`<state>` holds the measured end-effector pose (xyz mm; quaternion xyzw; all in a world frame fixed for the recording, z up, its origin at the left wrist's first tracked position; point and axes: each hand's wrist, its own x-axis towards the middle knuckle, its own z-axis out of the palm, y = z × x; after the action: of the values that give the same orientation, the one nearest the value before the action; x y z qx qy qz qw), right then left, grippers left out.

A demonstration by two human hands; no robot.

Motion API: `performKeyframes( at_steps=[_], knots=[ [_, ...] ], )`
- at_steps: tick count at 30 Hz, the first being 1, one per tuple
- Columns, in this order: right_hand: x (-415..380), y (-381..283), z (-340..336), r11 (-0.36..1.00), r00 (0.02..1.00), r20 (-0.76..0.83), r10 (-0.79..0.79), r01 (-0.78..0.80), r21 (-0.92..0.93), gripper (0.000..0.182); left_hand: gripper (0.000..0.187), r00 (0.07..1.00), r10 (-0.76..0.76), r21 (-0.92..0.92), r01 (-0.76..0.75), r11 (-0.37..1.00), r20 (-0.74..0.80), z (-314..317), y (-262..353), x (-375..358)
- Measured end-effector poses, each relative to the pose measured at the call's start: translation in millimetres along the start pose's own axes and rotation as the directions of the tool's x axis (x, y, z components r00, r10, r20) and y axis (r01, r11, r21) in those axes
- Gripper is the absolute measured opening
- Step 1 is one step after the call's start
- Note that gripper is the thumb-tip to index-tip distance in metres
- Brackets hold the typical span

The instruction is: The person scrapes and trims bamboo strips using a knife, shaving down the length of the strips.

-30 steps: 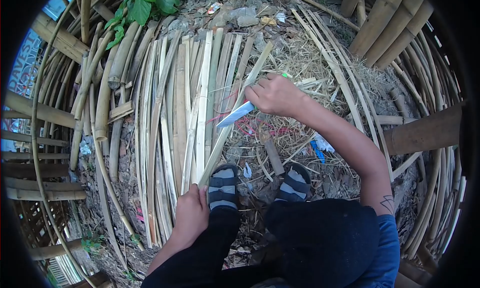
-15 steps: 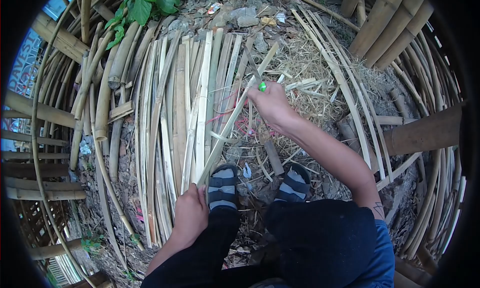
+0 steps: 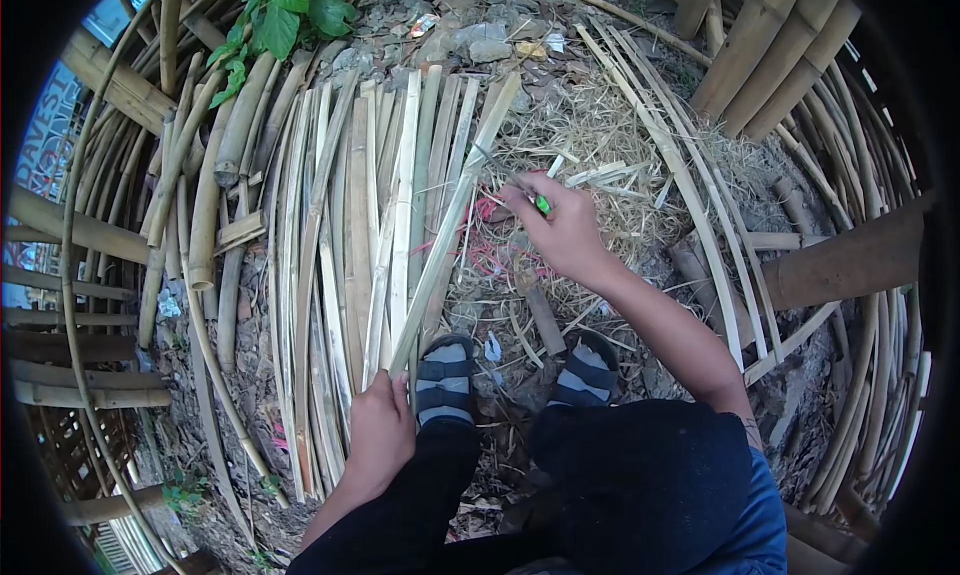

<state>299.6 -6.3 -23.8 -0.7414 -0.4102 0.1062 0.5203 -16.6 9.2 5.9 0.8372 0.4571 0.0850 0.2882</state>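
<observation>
The L hand (image 3: 383, 420) is at the near end of the row of strips (image 3: 358, 225). Its grip is clamped tight on the low end of one long, pale strip (image 3: 457, 220). That strip slants along the R side of the row, w/ its far end up & away from the person. The R hand (image 3: 558, 225) is off to the R of the row. Its grip is closed around a knife (image 3: 543, 204) w/ a bit of bright green on it. The thin blade points at the pale strip, but I can't tell if they touch.

Lots of dry, curly shavings (image 3: 600, 237) lie R of the row, & red string (image 3: 484, 243) is mixed in nr them. A short wood bit (image 3: 545, 320) is R of the row too, just past the two sandals (image 3: 445, 380). More long strips (image 3: 665, 155) lie further R of the row. Fat bamboo poles (image 3: 236, 125) sit L of the row, & a leafy plant (image 3: 280, 20) is past its far L corner, nr some stones (image 3: 485, 40).
</observation>
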Motion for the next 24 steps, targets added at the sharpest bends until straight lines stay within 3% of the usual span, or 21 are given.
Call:
performKeyframes(
  at_steps=[2,3,9,16,19,24],
  knots=[
    [-1.5,-1.7,7.1,0.897,0.928,0.092,-0.362,0.373,-0.236,0.03,0.031,1.0,-0.002,-0.006,0.002,1.0,0.009,-0.7,2.4,0.1],
    [1.2,3.5,14.2,0.868,0.902,0.131,-0.411,0.431,-0.247,0.035,0.031,1.0,-0.005,-0.004,0.005,1.0,0.007,-0.5,2.7,-0.4],
    [9.0,20.9,30.8,0.778,0.89,0.206,-0.407,0.456,-0.432,0.02,0.031,0.999,-0.021,0.024,0.02,1.0,0.034,-1.1,4.4,-0.2],
    [15.9,20.2,18.3,0.782,0.875,0.227,-0.428,0.485,-0.392,0.019,0.03,0.998,-0.014,0.02,0.013,1.0,0.064,0.0,3.8,-1.6],
    [18.5,21.2,19.0,0.81,0.895,0.238,-0.377,0.443,-0.385,0.02,0.031,0.998,-0.016,0.022,0.014,1.0,0.067,-0.2,6.5,-1.3],
    [59.5,68.8,-24.8,0.902,0.993,-0.11,-0.036,-0.015,-0.431,0.032,0.032,0.996,-0.076,-0.018,0.075,0.997,-0.037,-2.8,-13.2,-7.1]
  ],
)
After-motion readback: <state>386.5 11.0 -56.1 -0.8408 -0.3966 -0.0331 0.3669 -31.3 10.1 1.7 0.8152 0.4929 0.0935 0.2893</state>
